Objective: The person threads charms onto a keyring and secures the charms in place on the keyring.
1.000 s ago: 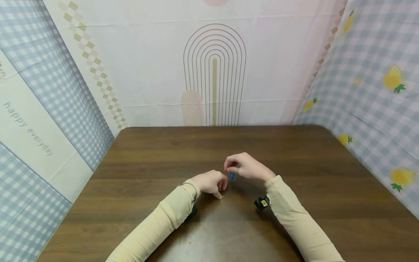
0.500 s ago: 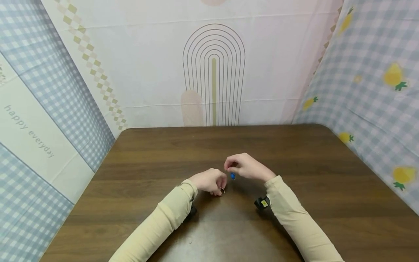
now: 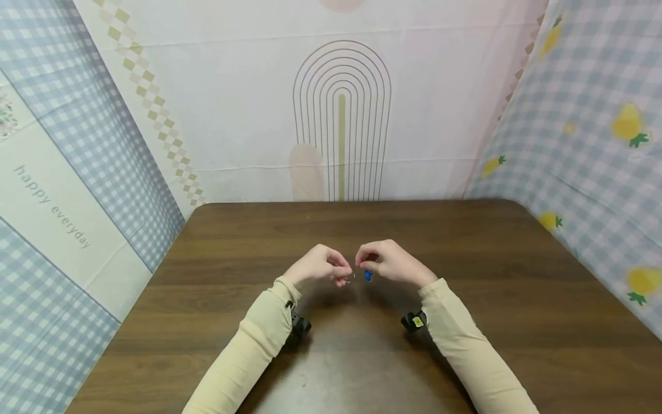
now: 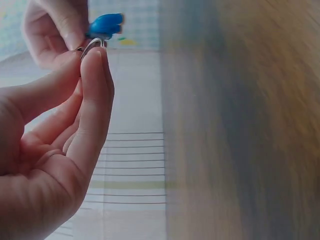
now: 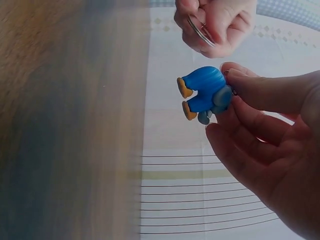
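My left hand (image 3: 319,266) pinches a thin metal key ring (image 4: 94,46) between thumb and forefinger, a little above the table. In the right wrist view the ring (image 5: 201,31) shows edge-on in those fingers. Close by on the right, my right hand (image 3: 391,262) pinches a small blue figurine charm (image 5: 202,91) by its top end, thumb against fingers. The charm has blue legs, orange-yellow feet and grey parts; its upper end is hidden by the fingertips. In the head view the ring and the charm (image 3: 368,275) are a short gap apart.
Both hands are over the middle of a brown wooden table (image 3: 248,230). A white patterned cloth (image 3: 238,115) hangs behind it, with checked cloths (image 3: 579,190) at the sides. Dark cameras (image 3: 412,321) are strapped under both wrists.
My left hand has lifted the key ring from low over the table up to the level of the right hand. The right hand has stayed almost still with the charm.
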`<state>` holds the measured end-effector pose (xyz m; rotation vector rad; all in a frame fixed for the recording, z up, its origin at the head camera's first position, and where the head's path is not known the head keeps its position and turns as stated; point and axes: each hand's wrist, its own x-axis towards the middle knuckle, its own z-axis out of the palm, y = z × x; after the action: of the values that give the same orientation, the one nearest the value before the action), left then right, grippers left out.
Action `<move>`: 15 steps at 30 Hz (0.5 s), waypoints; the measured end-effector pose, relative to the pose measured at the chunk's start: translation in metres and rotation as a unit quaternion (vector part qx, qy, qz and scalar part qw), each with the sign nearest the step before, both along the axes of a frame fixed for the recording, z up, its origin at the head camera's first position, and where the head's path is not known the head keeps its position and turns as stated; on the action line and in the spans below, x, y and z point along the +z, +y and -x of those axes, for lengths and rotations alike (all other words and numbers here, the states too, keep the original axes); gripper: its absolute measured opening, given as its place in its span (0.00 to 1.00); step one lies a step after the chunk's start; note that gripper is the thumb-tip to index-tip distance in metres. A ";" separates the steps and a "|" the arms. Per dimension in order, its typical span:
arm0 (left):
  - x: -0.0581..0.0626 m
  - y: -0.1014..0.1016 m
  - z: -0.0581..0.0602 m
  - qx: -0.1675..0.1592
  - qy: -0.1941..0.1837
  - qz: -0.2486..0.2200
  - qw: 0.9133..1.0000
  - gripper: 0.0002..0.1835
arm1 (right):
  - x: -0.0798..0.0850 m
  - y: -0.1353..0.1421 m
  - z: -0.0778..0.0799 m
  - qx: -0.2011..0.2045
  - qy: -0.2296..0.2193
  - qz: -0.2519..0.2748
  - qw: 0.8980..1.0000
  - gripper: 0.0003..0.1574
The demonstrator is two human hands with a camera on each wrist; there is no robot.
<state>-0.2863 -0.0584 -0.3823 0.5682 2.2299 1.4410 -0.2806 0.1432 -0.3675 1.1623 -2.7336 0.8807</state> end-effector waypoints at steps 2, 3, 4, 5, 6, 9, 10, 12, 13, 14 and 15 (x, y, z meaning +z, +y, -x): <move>-0.001 -0.002 0.001 0.011 -0.029 -0.047 0.998 0.12 | 0.001 0.000 -0.001 -0.011 -0.004 0.006 1.000 0.03; -0.001 -0.002 0.002 0.016 -0.042 -0.067 0.997 0.13 | 0.001 0.000 -0.002 -0.017 -0.006 0.010 1.000 0.04; -0.001 -0.003 0.003 0.020 -0.052 -0.084 0.995 0.14 | 0.001 0.000 -0.002 -0.022 -0.010 0.014 1.000 0.04; -0.001 -0.003 0.003 0.023 -0.061 -0.099 0.993 0.15 | 0.001 0.000 -0.002 -0.026 -0.014 0.018 0.999 0.04; -0.002 -0.003 0.004 0.027 -0.068 -0.111 0.991 0.15 | 0.002 0.001 -0.002 -0.029 -0.020 0.022 0.999 0.04; -0.002 -0.001 0.005 0.036 -0.082 -0.129 0.988 0.15 | 0.002 0.001 -0.002 -0.033 -0.034 0.033 0.998 0.03; 0.000 -0.001 0.004 0.039 -0.086 -0.133 0.987 0.16 | 0.002 0.001 -0.001 -0.033 -0.038 0.035 0.998 0.03; -0.001 0.000 0.005 0.049 -0.091 -0.147 0.984 0.15 | 0.003 0.001 -0.001 -0.034 -0.042 0.035 0.998 0.03; -0.001 0.000 0.006 0.057 -0.095 -0.156 0.981 0.15 | 0.003 0.001 0.000 -0.034 -0.041 0.034 0.998 0.03; -0.002 0.000 0.007 0.064 -0.099 -0.167 0.979 0.14 | 0.003 0.001 0.000 -0.036 -0.040 0.033 0.998 0.03; -0.002 0.000 0.008 0.069 -0.104 -0.181 0.976 0.14 | 0.003 0.001 0.001 -0.037 -0.040 0.033 0.998 0.03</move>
<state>-0.2939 -0.0586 -0.3843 0.3559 1.8875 1.9026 -0.2814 0.1440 -0.3644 1.0299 -2.7654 1.0207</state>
